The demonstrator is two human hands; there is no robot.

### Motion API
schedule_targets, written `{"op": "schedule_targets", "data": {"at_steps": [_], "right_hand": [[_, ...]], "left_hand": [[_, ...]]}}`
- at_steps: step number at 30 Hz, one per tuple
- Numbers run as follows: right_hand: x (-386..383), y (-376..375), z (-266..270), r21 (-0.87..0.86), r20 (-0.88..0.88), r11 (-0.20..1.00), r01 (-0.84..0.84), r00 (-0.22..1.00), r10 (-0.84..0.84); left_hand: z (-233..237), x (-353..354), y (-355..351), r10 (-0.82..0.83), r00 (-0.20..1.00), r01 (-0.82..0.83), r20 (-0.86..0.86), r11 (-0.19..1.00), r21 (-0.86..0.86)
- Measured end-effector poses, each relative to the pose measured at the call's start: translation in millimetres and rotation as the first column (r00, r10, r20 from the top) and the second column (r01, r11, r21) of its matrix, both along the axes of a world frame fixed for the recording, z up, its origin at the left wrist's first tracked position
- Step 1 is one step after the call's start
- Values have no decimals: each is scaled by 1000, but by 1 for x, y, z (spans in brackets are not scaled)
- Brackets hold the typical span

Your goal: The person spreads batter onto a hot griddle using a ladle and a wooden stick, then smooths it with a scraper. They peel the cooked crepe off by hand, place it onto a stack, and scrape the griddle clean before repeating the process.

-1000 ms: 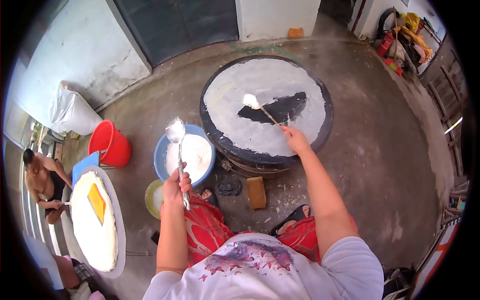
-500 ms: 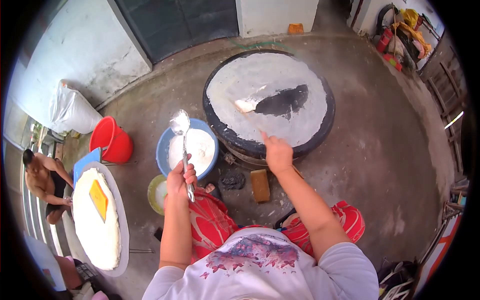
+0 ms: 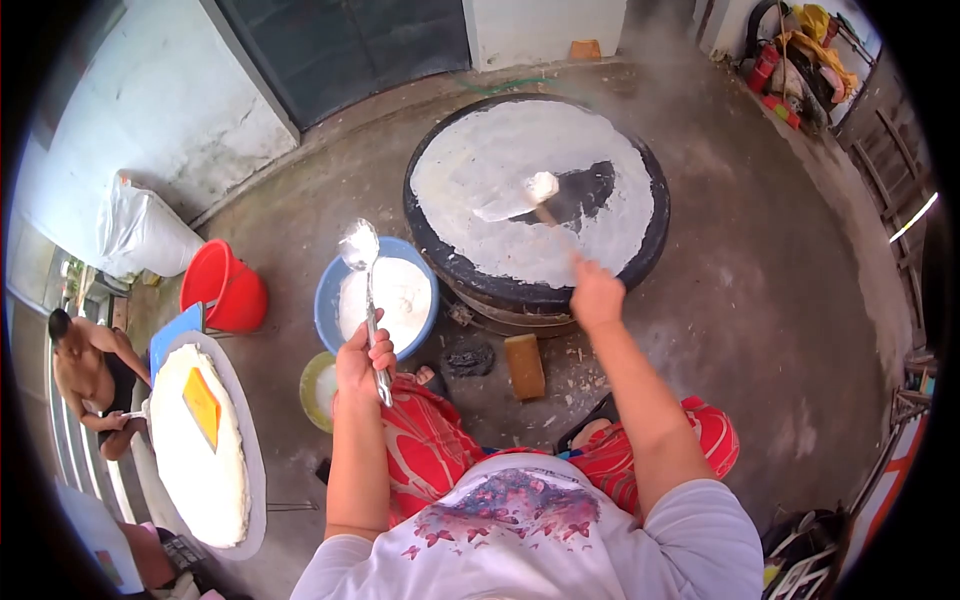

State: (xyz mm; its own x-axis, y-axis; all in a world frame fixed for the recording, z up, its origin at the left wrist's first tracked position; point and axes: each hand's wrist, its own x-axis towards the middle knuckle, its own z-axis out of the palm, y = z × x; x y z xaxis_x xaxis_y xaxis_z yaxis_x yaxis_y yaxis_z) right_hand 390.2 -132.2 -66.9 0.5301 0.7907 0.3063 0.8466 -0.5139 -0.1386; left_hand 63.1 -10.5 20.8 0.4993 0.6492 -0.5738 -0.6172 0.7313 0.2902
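Observation:
My left hand is closed round the handle of a metal ladle, its bowl up beside the blue basin of white batter. A wooden-handled spreader is gripped in my right hand, reaching over the round black griddle. The spreader's far end is covered by a white lump. A thin white layer coats most of the griddle, around a dark bare patch near the middle.
At the left are a red bucket, a white sack and a round board with a white sheet bearing a yellow scraper. A person sits beyond it. A brick lies below the griddle.
My right hand has moved right, and the spreader's white lump has shifted right and up to the edge of the dark patch, which is smaller. My left hand with the ladle is nearly still.

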Motion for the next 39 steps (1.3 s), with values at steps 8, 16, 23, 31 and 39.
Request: {"op": "schedule_targets", "data": {"at_steps": [8,16,23,31,39], "right_hand": [[-16,-13,18,197,-158,977,-83,981,115],[52,-13,20,154,-324,941,301,915,-240],[60,-30,-1,-13,-1,972,236,972,-236],[90,-32,2,123,-425,939,321,872,-242],[189,-46,-26,159,-686,951,265,723,-86]], "left_hand": [[-3,1,0,19,999,-18,-35,999,35],[-7,1,1,-14,999,16,-47,999,37],[-3,6,-2,-8,998,10,-59,999,32],[0,9,-1,14,997,-12,-82,1000,24],[-5,11,0,-6,994,9,-113,1000,25]]}}
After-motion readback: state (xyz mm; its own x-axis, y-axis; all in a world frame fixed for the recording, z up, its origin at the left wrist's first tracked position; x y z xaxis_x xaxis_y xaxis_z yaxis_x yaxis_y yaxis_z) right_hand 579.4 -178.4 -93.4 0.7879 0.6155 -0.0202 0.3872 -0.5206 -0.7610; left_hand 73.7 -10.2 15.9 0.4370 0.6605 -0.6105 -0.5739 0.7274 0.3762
